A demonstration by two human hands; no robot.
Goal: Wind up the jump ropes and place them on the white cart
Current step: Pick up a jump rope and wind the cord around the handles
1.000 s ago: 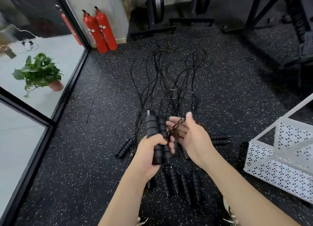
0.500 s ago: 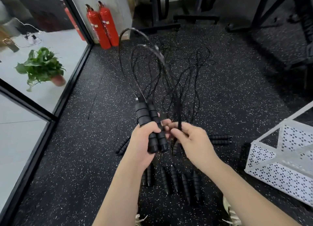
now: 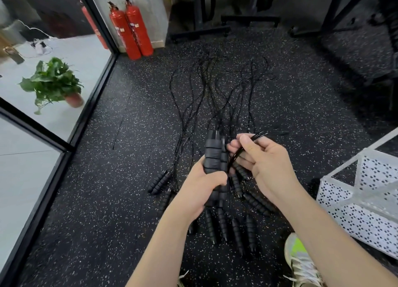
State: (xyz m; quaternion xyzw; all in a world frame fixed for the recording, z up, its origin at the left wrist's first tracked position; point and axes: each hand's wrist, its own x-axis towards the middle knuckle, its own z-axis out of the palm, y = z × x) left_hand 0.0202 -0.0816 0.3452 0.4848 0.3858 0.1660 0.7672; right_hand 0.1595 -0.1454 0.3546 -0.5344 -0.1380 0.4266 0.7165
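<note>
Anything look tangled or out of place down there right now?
Yes: the loose cords cross and overlap in a tangle on the floor beyond the handles. The white cart looks upright and undamaged.

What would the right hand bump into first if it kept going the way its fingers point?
Probably the pair of black handles gripped upright in the left hand. The right hand, pinching the rope cord, points leftward at them from close by, though depth is hard to judge.
</note>
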